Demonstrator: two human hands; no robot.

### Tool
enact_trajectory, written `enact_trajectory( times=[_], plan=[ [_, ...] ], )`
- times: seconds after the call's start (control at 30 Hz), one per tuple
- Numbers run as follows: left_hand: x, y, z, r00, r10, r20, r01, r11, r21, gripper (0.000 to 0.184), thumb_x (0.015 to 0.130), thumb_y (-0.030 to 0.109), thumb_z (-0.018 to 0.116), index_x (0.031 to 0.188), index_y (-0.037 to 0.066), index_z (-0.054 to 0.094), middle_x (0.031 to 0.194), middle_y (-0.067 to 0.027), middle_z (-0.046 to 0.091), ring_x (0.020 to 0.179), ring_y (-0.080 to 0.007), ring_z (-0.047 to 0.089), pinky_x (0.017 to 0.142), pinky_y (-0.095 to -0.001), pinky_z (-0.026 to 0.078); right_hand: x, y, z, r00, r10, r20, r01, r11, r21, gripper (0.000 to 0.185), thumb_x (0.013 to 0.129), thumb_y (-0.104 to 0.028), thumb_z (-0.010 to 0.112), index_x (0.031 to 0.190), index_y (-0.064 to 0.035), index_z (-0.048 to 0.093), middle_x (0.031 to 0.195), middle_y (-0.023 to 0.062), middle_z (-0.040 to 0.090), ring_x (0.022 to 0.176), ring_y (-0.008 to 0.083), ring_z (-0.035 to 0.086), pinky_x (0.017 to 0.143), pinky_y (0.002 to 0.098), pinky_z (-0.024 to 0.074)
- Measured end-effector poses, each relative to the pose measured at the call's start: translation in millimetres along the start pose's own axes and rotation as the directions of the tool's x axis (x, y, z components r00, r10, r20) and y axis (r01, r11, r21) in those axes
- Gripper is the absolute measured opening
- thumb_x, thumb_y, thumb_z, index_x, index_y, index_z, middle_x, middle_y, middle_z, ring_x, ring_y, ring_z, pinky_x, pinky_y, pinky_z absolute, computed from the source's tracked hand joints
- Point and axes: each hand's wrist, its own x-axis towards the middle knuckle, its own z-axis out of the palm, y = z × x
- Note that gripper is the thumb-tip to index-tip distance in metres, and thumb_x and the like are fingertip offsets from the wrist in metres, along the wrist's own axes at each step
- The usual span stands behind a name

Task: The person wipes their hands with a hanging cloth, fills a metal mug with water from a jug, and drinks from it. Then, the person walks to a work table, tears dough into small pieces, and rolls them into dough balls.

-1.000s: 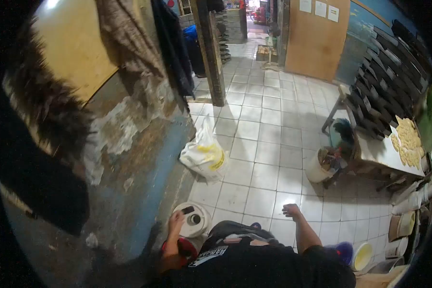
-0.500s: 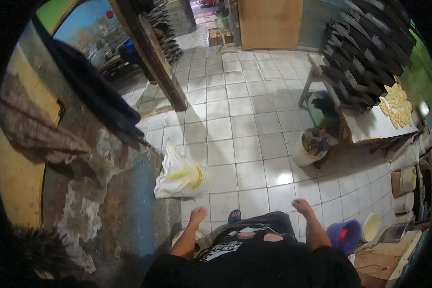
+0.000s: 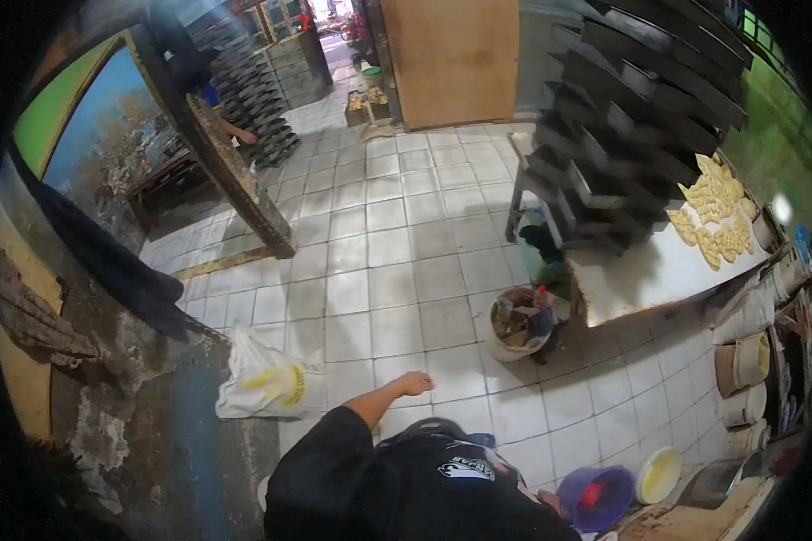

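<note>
My left hand (image 3: 415,383) reaches out in front of my body over the tiled floor, empty, with its fingers loosely extended. Only a small part of my right hand (image 3: 550,501) shows beside the black shirt, close to a purple bucket (image 3: 595,499) with something red inside. Whether it touches the bucket I cannot tell, and its fingers are mostly hidden. A white sack with yellow print (image 3: 266,379) stands on the floor to the left of my left hand.
Ahead to the right, a white-topped table (image 3: 636,279) bears stacked dark trays (image 3: 622,135) and shaped pale dough pieces (image 3: 717,212). A bin of waste (image 3: 519,326) stands before it. A wooden post (image 3: 216,144) rises at left; another person's arm (image 3: 239,133) shows behind it.
My view and body have turned to the right. My left hand has swung forward across my front, while my right hand has dropped back, mostly out of sight near the purple bucket.
</note>
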Motion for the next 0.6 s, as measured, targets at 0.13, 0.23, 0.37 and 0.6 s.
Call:
enact_trajectory(
  times=[0.13, 0.23, 0.37, 0.6],
  plan=[
    [120.2, 143.1, 22.8, 0.954, 0.218, 0.207, -0.217, 0.976, -0.030, 0.050, 0.098, 0.048, 0.058, 0.123, 0.006, 0.069, 0.122, -0.0191, 0.071, 0.114, -0.0414, 0.065, 0.097, -0.0470, 0.051, -15.6, 71.5, -23.1, 0.770, 0.638, 0.002, -0.191, 0.228, 0.955, 0.028, 0.099, -0.025, 0.057, 0.085, -0.0033, 0.068, 0.078, 0.0084, 0.067, 0.075, 0.0211, 0.069, 0.067, 0.0367, 0.0550],
    [171.5, 257.4, 14.9, 0.914, 0.341, 0.217, -0.323, 0.939, -0.115, 0.052, 0.101, 0.047, 0.057, 0.128, 0.003, 0.066, 0.123, -0.0217, 0.070, 0.116, -0.0405, 0.065, 0.101, -0.0468, 0.050, 5.3, 175.9, -56.6, 0.781, 0.574, -0.247, -0.210, 0.613, 0.761, 0.032, 0.099, -0.037, 0.062, 0.090, -0.0060, 0.066, 0.069, 0.0040, 0.063, 0.064, 0.0215, 0.063, 0.057, 0.0408, 0.0513],
    [251.1, 372.3, 2.5, 0.802, 0.465, 0.374, -0.436, 0.885, -0.165, 0.054, 0.101, 0.045, 0.059, 0.133, 0.002, 0.062, 0.131, -0.0218, 0.066, 0.122, -0.0383, 0.062, 0.104, -0.0442, 0.049, 33.4, 202.1, -134.3, 0.707, 0.702, -0.089, -0.240, 0.356, 0.903, 0.033, 0.098, -0.029, 0.054, 0.081, -0.0034, 0.066, 0.075, 0.0081, 0.065, 0.067, 0.0192, 0.060, 0.064, 0.0411, 0.0502],
    [382.3, 593.5, 1.9, 0.681, 0.523, 0.512, -0.414, 0.852, -0.320, 0.050, 0.104, 0.035, 0.061, 0.141, 0.002, 0.058, 0.138, -0.0169, 0.065, 0.127, -0.0274, 0.062, 0.108, -0.0388, 0.048, 14.6, 237.2, -192.6, 0.597, 0.708, -0.378, -0.209, 0.592, 0.778, 0.026, 0.102, -0.025, 0.059, 0.085, -0.0067, 0.067, 0.070, 0.0020, 0.061, 0.057, 0.0143, 0.056, 0.051, 0.0305, 0.0445]
  ],
)
